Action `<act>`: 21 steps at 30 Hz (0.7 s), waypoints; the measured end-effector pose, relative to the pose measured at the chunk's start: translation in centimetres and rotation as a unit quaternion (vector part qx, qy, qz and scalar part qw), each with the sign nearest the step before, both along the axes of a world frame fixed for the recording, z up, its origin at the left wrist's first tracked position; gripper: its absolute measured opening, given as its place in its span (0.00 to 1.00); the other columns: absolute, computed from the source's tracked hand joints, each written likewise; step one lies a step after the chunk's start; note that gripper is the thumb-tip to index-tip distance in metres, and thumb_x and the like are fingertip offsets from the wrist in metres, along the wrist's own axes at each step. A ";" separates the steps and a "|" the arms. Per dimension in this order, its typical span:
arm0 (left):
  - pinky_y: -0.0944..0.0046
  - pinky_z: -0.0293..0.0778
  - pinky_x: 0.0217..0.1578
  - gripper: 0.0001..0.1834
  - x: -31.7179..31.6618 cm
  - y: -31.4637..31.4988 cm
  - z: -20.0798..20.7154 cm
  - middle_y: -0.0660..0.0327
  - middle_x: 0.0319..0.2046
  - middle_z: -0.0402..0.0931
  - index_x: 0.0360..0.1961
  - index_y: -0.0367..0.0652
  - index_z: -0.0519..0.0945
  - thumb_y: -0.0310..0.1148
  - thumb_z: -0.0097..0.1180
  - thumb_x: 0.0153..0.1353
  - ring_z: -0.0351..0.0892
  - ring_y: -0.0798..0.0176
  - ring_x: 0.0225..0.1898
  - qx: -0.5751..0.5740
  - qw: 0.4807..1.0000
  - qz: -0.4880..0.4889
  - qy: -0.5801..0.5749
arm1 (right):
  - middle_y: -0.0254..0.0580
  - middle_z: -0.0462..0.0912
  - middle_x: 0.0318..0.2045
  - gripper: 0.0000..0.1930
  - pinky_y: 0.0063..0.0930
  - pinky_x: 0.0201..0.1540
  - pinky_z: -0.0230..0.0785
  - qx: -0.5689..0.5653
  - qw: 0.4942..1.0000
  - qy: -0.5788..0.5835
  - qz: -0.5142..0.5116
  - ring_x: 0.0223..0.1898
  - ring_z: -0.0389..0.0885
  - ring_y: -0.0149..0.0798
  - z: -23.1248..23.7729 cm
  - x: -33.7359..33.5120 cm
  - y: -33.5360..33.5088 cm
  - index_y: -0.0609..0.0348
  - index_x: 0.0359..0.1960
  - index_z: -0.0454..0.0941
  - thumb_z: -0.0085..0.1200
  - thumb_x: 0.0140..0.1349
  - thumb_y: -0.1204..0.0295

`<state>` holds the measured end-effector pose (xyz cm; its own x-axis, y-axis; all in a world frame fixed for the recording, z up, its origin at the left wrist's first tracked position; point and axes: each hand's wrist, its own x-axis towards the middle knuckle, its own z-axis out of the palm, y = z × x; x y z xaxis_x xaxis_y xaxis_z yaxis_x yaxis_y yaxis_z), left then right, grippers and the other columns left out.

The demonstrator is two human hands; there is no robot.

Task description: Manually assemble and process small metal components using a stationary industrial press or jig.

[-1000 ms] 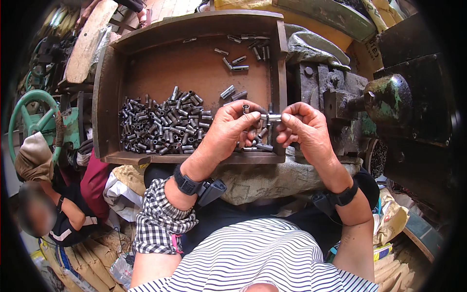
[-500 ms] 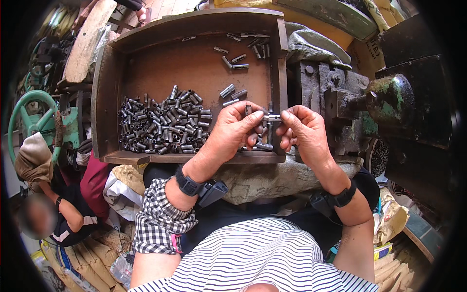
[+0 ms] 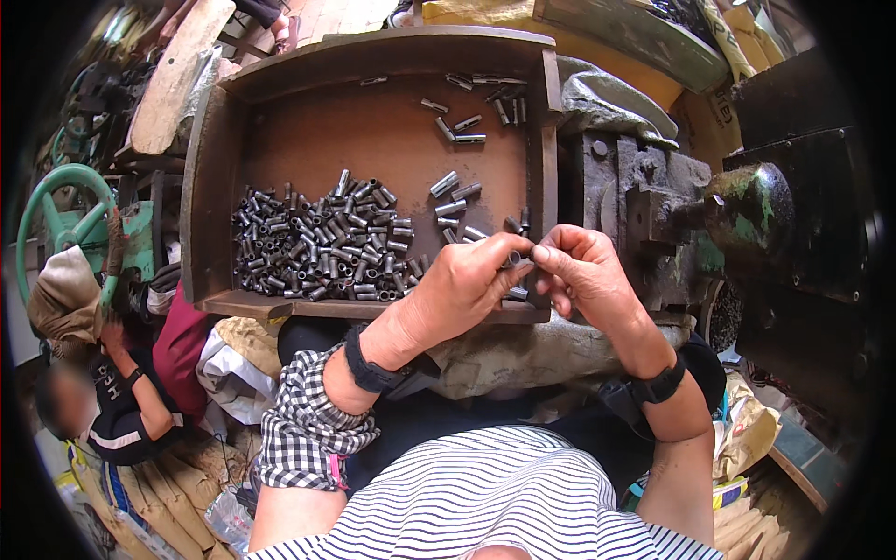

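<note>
Over the near right corner of a wooden tray, both my hands are close together. My left hand [image 3: 471, 287] is closed, with a short metal tube [image 3: 513, 259] showing its round open end between thumb and fingers. Beside it, my right hand [image 3: 590, 280] pinches thumb and forefinger together close to the left fingertips; what lies in that pinch is too small to make out. A dense heap of short dark metal tubes [image 3: 322, 238] fills the tray's near left part. Several loose slotted tubes [image 3: 444, 185] lie just beyond my left hand.
The wooden tray [image 3: 392, 42] has raised walls, and more slotted tubes [image 3: 469, 122] lie toward its far right. A greasy machine [image 3: 747, 210] stands close on the right. At the left are a green handwheel [image 3: 61, 210] and another person [image 3: 135, 411].
My hands have drawn nearer to me and together. The slotted tube that spanned my fingertips is no longer visible there, and my left hand has turned. The other person's arm has shifted.
</note>
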<state>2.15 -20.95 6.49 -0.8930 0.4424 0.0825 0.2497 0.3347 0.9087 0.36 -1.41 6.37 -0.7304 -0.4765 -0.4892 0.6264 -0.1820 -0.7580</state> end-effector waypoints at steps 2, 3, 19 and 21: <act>0.58 0.74 0.27 0.18 -0.4 -0.2 -0.9 0.47 0.32 0.75 0.46 0.35 0.71 0.21 0.55 0.52 0.78 0.47 0.33 -0.018 0.996 -0.010 0.089 | 0.35 0.77 0.17 0.10 0.11 0.11 0.60 0.024 0.999 0.034 0.002 0.10 0.71 0.22 0.0 -0.1 -0.3 0.62 0.28 0.73 0.53 0.62 0.67; 0.57 0.75 0.28 0.20 -0.4 -0.2 -1.2 0.47 0.33 0.75 0.48 0.35 0.70 0.21 0.56 0.51 0.78 0.46 0.33 -0.013 0.990 0.014 0.139 | 0.35 0.76 0.18 0.11 0.12 0.11 0.61 0.034 0.999 0.034 0.015 0.11 0.71 0.22 0.4 -0.3 -0.5 0.63 0.28 0.73 0.52 0.63 0.67; 0.76 0.74 0.18 0.09 -1.9 -6.3 -1.5 0.59 0.31 0.76 0.41 0.37 0.73 0.28 0.49 0.61 0.80 0.67 0.27 0.431 0.803 0.214 -0.351 | 0.53 0.76 0.35 0.10 0.37 0.37 0.75 0.503 0.532 0.632 0.252 0.38 0.80 0.48 -1.4 -6.7 -8.4 0.64 0.35 0.72 0.52 0.49 0.77; 0.75 0.72 0.17 0.07 -1.6 -5.8 -1.5 0.62 0.27 0.76 0.37 0.38 0.75 0.29 0.50 0.60 0.80 0.69 0.26 0.230 0.912 0.196 -0.276 | 0.53 0.76 0.36 0.10 0.37 0.37 0.75 0.505 0.527 0.630 0.263 0.38 0.80 0.48 -2.0 -6.6 -8.5 0.64 0.35 0.72 0.51 0.49 0.77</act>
